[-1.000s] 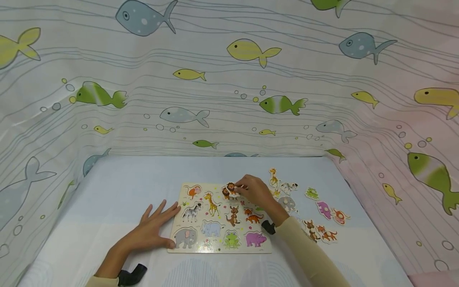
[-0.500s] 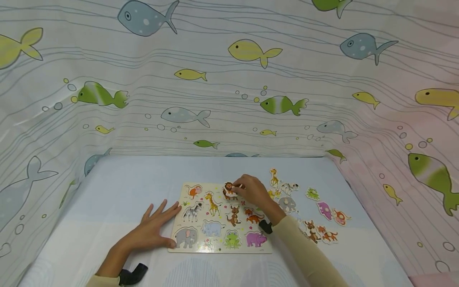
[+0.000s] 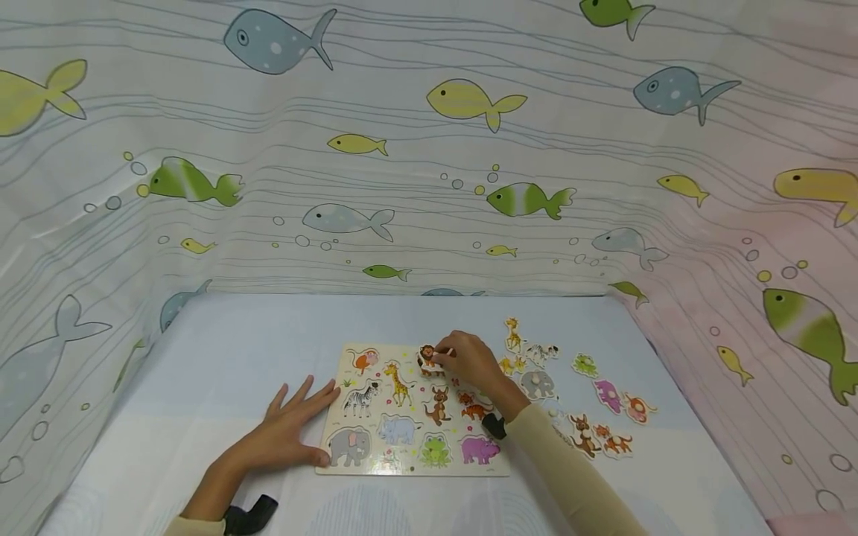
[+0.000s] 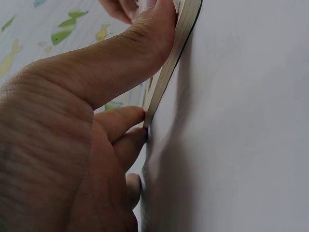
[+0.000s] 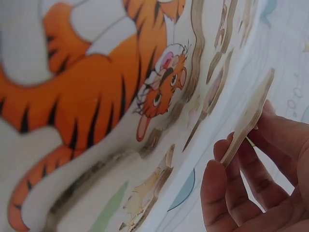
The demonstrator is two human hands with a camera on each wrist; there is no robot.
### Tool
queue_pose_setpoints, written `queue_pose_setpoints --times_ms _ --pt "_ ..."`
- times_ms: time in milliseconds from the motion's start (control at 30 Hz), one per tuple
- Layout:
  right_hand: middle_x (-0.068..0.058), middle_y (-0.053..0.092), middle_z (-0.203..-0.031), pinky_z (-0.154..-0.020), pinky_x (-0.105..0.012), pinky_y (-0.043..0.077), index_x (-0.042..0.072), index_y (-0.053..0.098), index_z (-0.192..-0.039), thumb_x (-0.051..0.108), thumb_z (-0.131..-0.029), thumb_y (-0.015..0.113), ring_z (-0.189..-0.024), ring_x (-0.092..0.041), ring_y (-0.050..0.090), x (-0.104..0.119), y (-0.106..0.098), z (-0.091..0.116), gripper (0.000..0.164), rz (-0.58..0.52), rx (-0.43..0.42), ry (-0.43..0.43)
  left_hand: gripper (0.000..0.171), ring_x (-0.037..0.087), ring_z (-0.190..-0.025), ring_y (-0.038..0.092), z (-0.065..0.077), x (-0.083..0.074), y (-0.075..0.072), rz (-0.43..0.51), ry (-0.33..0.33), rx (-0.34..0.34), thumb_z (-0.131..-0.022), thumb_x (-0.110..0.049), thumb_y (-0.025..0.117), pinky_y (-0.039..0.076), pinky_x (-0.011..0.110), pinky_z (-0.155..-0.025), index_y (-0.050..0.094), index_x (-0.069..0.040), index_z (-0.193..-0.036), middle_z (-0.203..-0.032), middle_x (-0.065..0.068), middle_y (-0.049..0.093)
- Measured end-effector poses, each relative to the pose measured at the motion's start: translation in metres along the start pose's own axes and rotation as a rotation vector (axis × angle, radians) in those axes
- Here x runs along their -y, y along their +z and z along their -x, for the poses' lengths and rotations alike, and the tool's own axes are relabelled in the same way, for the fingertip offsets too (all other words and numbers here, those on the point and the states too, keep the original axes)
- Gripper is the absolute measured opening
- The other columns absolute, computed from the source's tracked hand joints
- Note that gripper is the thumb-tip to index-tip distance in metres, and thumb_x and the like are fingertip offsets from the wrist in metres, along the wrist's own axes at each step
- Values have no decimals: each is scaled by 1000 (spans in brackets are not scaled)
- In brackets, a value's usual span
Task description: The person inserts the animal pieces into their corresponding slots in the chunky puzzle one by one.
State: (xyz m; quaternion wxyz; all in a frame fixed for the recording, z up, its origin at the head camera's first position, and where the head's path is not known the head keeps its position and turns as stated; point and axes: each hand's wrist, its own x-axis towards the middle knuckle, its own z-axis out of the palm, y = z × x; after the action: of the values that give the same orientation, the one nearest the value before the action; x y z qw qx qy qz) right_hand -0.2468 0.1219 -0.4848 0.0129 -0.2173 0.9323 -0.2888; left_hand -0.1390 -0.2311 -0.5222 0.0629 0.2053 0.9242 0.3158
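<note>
My right hand [image 3: 474, 365] pinches a wooden lion puzzle piece [image 3: 427, 353] between thumb and fingers, right over the lion picture at the top of the animal puzzle board [image 3: 362, 471]. In the right wrist view the piece [image 5: 248, 118] shows edge-on, tilted above the board, with the tiger recess [image 5: 82, 92] close to the camera. Spread fingers of my left hand [image 3: 284, 432] rest along the board's left edge, the thumb on its near left corner. The left wrist view has that thumb [image 4: 145, 41] on the board and the fingertips at its side.
Loose animal pieces lie right of the board: giraffe [image 3: 512, 335], zebra [image 3: 540, 353], elephant [image 3: 538, 384], frog [image 3: 585, 364], hippo [image 3: 608, 395], monkey [image 3: 639, 407], kangaroo [image 3: 585, 435] and tiger [image 3: 613, 441]. A fish-patterned curtain [image 3: 415, 171] surrounds the white table.
The lion piece has moved slightly left and down, so it now overlaps the lion picture that showed beside it. The left hand has stayed at the board's edge.
</note>
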Motion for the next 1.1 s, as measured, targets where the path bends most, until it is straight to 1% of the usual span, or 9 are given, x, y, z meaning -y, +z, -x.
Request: queue_pose_setpoints --times_ms 133,333,433,600,733,867,1000,1100 --pt "2 69 -96 -64 -26 52 17 77 -102 27 -95 69 -82 -11 64 0 1 -1 15 5 1 -5 112 54 -150 12 0 0 1 -4 1 -6 -58 -61 84 -6 69 -118 44 -13 -151 -160 14 36" --pt "2 68 -94 -63 -26 51 18 77 -100 28 -95 69 -80 -11 63 1 3 -3 14 17 7 -2 112 55 -149 13 1 0 1 -9 20 -20 -58 -60 84 -5 70 -117 44 -12 -151 -159 16 37" --pt "2 68 -94 -63 -26 51 18 77 -101 29 -95 68 -81 -11 64 0 4 -4 15 29 11 2 112 56 -148 14 1 -1 1 -12 34 -21 -58 -60 84 -4 71 -116 45 -11 -151 -159 17 38" --pt "2 69 -96 -63 -26 51 18 77 -100 29 -95 68 -81 -11 63 -1 6 -5 16 57 9 -5 112 56 -148 14 0 -1 0 -22 33 -16 -58 -60 84 -2 72 -116 44 -12 -151 -159 16 38" --pt "1 69 -97 -64 -27 51 16 77 -99 28 -94 69 -81 -12 63 -2 7 -6 15 44 8 -4 112 55 -149 14 0 -2 -1 -18 27 -22 -58 -61 84 -3 71 -116 44 -13 -151 -159 15 38" --pt "0 68 -96 -65 -26 52 15 77 -99 26 -94 69 -82 -13 63 -2 8 -6 14 20 17 -2 111 56 -148 15 0 -2 -2 -20 40 -28 -58 -60 84 -3 71 -116 45 -12 -151 -159 16 38" --pt "-1 67 -96 -66 -26 53 13 77 -100 24 -94 70 -83 -14 64 -2 9 -6 14 3 30 -2 111 57 -148 14 1 -1 -2 -16 44 -17 -59 -59 84 -3 73 -115 44 -12 -151 -159 16 38" --pt "-2 67 -96 -65 -25 53 11 77 -100 22 -94 70 -83 -15 65 -2 10 -6 14 -5 38 -1 111 55 -149 13 0 -1 -3 -8 31 -6 -59 -59 84 -4 72 -115 44 -13 -152 -160 15 37"
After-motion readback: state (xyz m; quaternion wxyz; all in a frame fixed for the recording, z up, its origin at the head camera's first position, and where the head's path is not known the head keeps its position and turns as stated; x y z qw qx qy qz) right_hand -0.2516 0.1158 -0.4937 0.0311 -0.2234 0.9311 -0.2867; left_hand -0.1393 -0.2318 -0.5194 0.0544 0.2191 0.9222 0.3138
